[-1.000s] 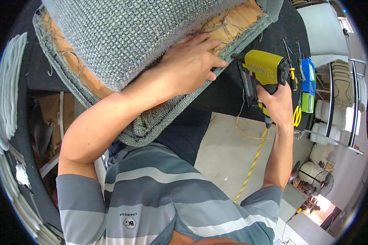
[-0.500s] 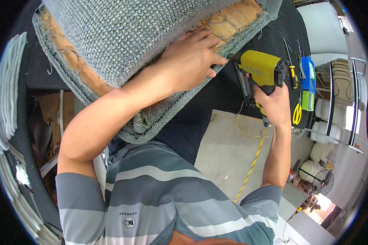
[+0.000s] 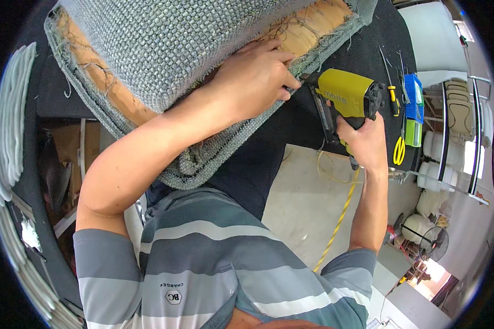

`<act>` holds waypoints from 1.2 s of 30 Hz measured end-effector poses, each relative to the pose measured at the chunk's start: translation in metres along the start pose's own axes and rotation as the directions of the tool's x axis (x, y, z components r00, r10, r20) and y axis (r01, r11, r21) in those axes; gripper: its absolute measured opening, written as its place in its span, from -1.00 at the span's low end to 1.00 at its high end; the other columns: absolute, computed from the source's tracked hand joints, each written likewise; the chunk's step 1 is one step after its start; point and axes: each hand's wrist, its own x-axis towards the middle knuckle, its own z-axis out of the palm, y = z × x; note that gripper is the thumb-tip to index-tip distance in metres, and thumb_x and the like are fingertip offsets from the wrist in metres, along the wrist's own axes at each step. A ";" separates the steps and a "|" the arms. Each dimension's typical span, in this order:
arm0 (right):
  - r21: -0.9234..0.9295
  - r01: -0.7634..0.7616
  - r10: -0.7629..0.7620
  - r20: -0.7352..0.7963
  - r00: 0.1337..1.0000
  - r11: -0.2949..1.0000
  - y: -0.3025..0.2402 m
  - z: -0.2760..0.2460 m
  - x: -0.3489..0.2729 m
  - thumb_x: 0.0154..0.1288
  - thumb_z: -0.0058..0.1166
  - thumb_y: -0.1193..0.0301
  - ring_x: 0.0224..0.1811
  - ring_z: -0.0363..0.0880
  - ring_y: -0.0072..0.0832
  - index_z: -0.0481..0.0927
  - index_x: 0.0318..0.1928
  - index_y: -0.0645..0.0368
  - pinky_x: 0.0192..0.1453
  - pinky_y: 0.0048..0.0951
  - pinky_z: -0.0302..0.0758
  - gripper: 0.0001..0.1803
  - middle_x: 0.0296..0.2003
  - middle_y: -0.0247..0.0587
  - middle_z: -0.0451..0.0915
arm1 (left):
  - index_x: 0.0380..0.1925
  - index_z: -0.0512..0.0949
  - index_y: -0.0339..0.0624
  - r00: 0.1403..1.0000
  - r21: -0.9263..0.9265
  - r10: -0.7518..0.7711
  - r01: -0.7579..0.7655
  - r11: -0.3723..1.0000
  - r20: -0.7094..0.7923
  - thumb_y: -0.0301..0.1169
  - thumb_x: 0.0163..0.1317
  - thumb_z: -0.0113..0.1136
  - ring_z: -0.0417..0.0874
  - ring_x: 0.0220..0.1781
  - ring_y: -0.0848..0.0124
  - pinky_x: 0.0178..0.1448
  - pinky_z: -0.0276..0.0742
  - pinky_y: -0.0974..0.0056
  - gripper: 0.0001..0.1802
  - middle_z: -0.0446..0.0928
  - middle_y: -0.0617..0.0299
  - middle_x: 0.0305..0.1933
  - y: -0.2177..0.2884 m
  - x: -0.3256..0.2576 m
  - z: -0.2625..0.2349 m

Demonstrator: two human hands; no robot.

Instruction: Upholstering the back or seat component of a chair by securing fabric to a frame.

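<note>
A grey woven upholstered piece (image 3: 142, 49) lies before me, a strip of bare wood (image 3: 82, 60) with loose threads showing between its padded middle and its fabric edge (image 3: 225, 153). My left hand (image 3: 260, 79) is across the right side of it, fingers bent over the wood and fabric border; thumb and forefinger grip near the outer edge. My right hand (image 3: 362, 140) is wrapped round the handle of a yellow and black staple gun (image 3: 343, 90). The gun's nose points left, close to the fabric edge beside my left fingertips; whether it touches cannot be made out.
A yellow air hose (image 3: 337, 225) runs down from the gun over the pale floor. Right of the gun on the black table lie a yellow-handled screwdriver (image 3: 393, 101), yellow-handled scissors (image 3: 399, 151) and a blue box (image 3: 414, 98). White padded sheets (image 3: 11, 126) are stacked at far left.
The staple gun has shifted slightly left, bringing its nose closer to the fabric edge. My left fingers have curled in a little, and the upholstered piece has moved slightly.
</note>
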 end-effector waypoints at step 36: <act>-0.043 0.049 -0.049 0.002 0.999 0.998 0.000 0.010 -0.011 0.18 0.17 0.65 -0.10 0.74 -0.44 0.68 0.02 0.32 0.11 -0.39 0.59 -0.64 -0.13 -0.13 0.79 | -0.27 0.57 -0.20 0.996 -0.131 -0.087 0.087 0.988 0.010 -0.40 0.13 0.50 0.46 0.48 -0.11 0.47 0.43 -0.04 -0.72 0.62 -0.03 0.25 0.001 0.000 -0.004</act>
